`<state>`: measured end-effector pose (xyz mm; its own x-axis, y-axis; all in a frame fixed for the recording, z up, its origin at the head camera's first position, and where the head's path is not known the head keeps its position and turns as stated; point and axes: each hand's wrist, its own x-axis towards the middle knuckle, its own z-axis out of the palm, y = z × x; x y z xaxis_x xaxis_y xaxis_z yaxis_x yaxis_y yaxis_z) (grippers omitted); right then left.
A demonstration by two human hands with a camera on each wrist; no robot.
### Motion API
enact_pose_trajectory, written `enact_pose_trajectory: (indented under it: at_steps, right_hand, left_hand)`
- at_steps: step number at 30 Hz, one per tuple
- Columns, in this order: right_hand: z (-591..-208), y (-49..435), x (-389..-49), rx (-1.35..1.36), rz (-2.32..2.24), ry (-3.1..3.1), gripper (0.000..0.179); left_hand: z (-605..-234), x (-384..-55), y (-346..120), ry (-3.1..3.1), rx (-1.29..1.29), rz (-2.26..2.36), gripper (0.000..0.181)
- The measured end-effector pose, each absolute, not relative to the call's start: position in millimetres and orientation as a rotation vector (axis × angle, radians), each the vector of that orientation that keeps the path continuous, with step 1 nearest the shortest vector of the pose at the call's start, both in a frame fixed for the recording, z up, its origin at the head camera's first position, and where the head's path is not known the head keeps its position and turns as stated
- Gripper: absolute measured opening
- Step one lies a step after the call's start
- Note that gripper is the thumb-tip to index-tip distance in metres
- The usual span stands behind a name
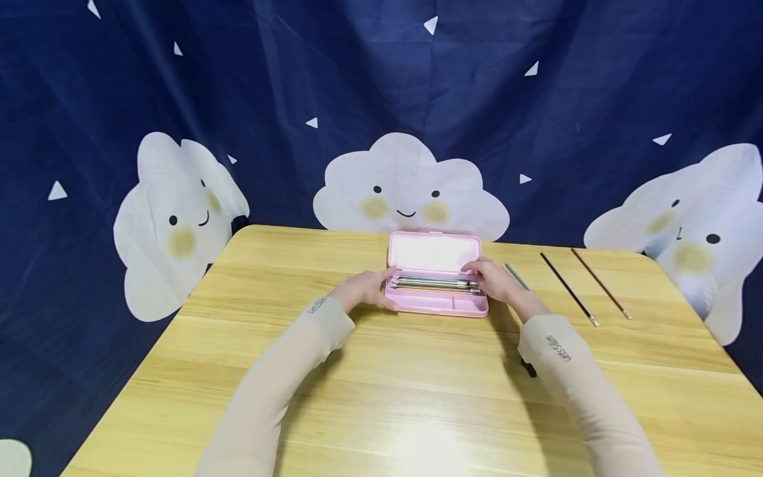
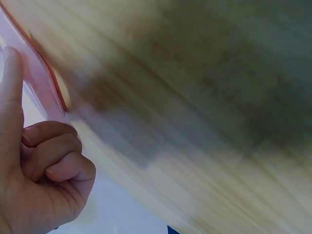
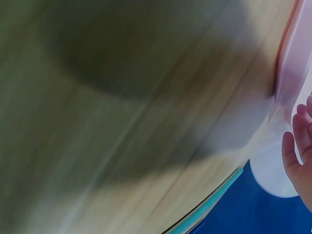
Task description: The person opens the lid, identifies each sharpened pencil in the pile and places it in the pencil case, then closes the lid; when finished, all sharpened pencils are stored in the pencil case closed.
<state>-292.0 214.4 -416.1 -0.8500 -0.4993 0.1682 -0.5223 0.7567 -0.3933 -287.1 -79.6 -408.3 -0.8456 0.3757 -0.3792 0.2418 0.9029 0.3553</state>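
Note:
A pink pencil case (image 1: 438,310) lies with its lid (image 1: 435,252) raised at the far middle of the table. Several pencils (image 1: 434,286) are side by side in its long compartment. My left hand (image 1: 368,289) holds the left end, thumb against the case wall, with the other fingers curled in the left wrist view (image 2: 48,180). At the right end, my right hand (image 1: 491,277) reaches over the case, its fingertips close to the hinge and the pencil ends. Its fingers look loosely bent in the right wrist view (image 3: 302,146).
Right of the case lie a teal pencil (image 1: 516,276), a black pencil (image 1: 569,289) and a brown pencil (image 1: 601,283) on the wooden table (image 1: 381,384). A dark blue curtain (image 1: 268,66) with white clouds hangs behind the far table edge.

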Motion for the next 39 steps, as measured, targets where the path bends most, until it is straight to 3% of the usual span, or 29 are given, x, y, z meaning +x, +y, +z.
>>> enact_pose_trajectory:
  at_steps: [6, 14, 27, 33, 39]
  right_hand:
    - [-415.5, 235.4, -292.7, 0.717, 0.724, -2.942, 0.026]
    - [-418.6, 243.1, -297.4, 0.655, 0.839, -3.009, 0.050]
    - [-419.2, 228.4, -305.2, 0.529, 1.089, -3.043, 0.061]
    - [-409.0, 233.3, -295.3, 0.320, 1.439, -3.005, 0.065]
    - [-395.3, 240.0, -279.9, 0.379, 1.589, -2.932, 0.066]
  left_hand:
    - [-410.4, -280.9, -77.6, 2.724, 0.464, 0.353, 0.102]
    - [-415.0, -271.7, -73.3, 2.867, 0.463, 0.265, 0.094]
    - [-418.0, -266.4, -74.0, 2.863, 0.376, 0.377, 0.090]
    - [-420.9, -267.1, -72.9, 2.880, 0.405, 0.409, 0.090]
    - [-423.7, -265.7, -76.6, 2.927, 0.426, 0.382, 0.091]
